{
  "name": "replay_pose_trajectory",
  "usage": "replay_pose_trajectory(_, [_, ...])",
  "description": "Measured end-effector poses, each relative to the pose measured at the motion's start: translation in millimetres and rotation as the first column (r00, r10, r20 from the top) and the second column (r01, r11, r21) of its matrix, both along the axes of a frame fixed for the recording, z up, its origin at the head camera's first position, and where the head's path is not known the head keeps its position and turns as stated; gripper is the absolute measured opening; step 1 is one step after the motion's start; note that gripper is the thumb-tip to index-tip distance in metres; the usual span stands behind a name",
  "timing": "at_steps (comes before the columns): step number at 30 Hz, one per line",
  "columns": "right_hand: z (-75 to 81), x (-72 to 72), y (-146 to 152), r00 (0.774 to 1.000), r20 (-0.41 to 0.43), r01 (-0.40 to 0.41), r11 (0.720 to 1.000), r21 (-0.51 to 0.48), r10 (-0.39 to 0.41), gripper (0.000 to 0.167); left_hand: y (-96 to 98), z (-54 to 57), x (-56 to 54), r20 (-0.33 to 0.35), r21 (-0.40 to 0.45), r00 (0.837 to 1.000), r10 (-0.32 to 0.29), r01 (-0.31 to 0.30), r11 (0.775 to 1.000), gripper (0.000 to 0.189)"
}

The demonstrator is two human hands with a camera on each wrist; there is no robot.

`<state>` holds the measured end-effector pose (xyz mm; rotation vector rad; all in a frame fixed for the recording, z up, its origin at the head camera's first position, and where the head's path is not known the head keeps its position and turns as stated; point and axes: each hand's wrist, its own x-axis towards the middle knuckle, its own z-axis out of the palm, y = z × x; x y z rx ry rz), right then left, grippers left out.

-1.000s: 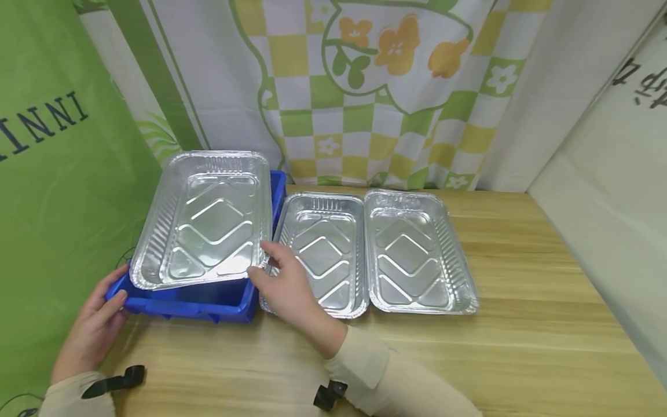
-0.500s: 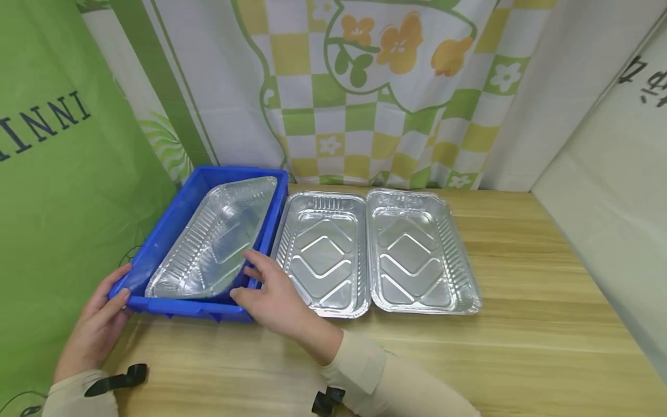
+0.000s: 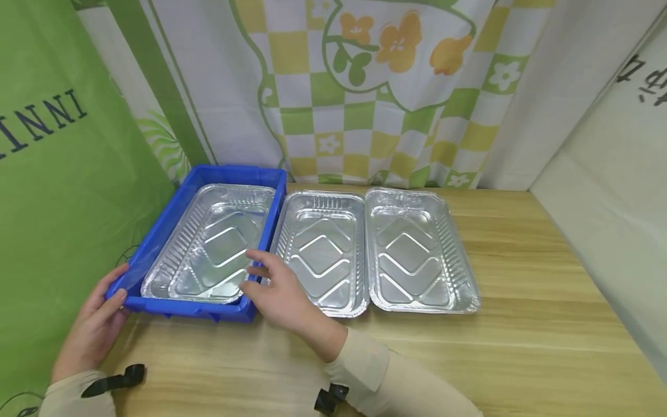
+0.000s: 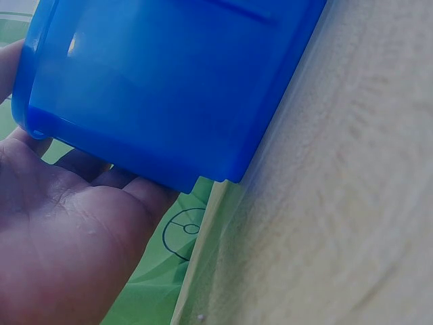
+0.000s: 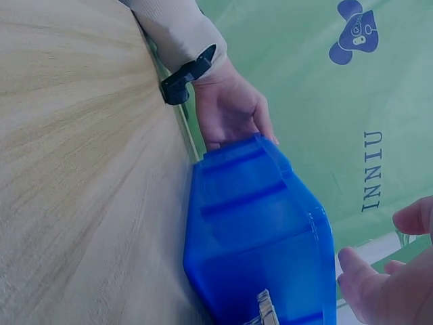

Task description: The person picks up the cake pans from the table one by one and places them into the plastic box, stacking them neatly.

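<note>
My left hand (image 3: 96, 330) grips the near left corner of a blue plastic bin (image 3: 161, 249), thumb over the rim and fingers behind it. The left wrist view shows those fingers against the bin's outer wall (image 4: 155, 88). Inside the bin lies a rectangular aluminium foil tray (image 3: 229, 243), a little slanted. My right hand (image 3: 283, 298) hovers over the bin's right rim by the tray's near right corner. In the right wrist view, its thumb and fingers (image 5: 358, 271) stand apart with nothing between them.
Two more foil trays stand side by side right of the bin, a middle one (image 3: 325, 255) and a right one (image 3: 419, 255). They rest on a wooden table (image 3: 521, 278). A green cloth (image 3: 52, 202) hangs close at the left, and a patterned curtain (image 3: 344, 133) behind.
The foil tray has gone down from above the bin into it, tilting on the way and now lying flatter. My right hand has let go of it. The left hand has kept its grip.
</note>
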<state>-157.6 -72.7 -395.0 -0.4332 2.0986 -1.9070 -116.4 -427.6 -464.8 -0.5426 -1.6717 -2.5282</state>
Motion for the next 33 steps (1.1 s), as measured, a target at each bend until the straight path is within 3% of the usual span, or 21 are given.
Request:
replay_pose_trajectory(8, [-1.2, -1.5, 7, 1.000, 0.007, 0.022, 0.998, -0.056, -0.022, 0.050, -4.2, 3.1, 3.0, 0.008, 0.052, 0.999, -0.036, 0.036, 0.998, 0.054])
replay_pose_trajectory(14, [-2.8, -4.5, 20, 0.999, -0.007, 0.039, 0.998, -0.043, -0.039, 0.048, -5.6, 3.3, 5.7, 0.018, 0.078, 0.999, -0.051, 0.050, 0.996, 0.054])
replay_pose_trajectory(25, [-7.7, -13.3, 62, 0.996, -0.015, 0.086, 0.996, 0.020, -0.086, 0.047, -3.8, 2.0, 2.3, 0.009, 0.123, 0.998, -0.063, 0.061, 0.990, 0.054])
replay_pose_trajectory(33, [-3.1, -20.7, 101, 0.993, -0.006, 0.121, 0.993, 0.011, -0.121, 0.048, 0.4, 0.5, 0.1, 0.014, 0.137, 0.998, -0.056, 0.053, 0.989, 0.054])
